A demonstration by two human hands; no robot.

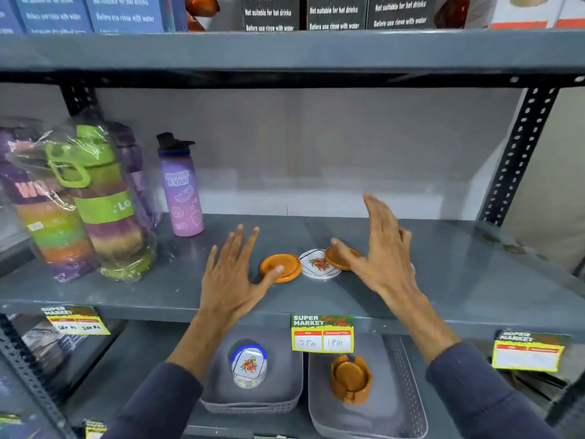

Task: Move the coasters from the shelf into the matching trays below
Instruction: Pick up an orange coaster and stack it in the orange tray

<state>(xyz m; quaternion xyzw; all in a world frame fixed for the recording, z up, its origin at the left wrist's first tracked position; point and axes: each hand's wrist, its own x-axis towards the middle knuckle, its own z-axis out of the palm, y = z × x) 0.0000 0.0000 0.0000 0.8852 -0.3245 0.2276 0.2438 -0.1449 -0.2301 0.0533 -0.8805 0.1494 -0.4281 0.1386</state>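
Three coasters lie on the grey shelf [158, 289]. An orange round coaster [285, 264] is on the left, a white flowered coaster [316, 264] in the middle, and a second orange coaster [337, 259] overlaps its right edge. My left hand [232, 274] is flat and open, its thumb tip touching the left orange coaster. My right hand [381, 248] is open above the right orange coaster, thumb resting on it. Below, the left grey tray [285, 388] holds a stack of white flowered coasters [249, 365]. The right grey tray [402, 391] holds an orange coaster holder [350, 378].
Wrapped striped bottles [95, 204] and a purple bottle [182, 188] stand on the shelf's left. A price tag [322, 333] hangs from the shelf's front edge between the trays. The upright post [519, 153] bounds the right side. Boxes fill the shelf above.
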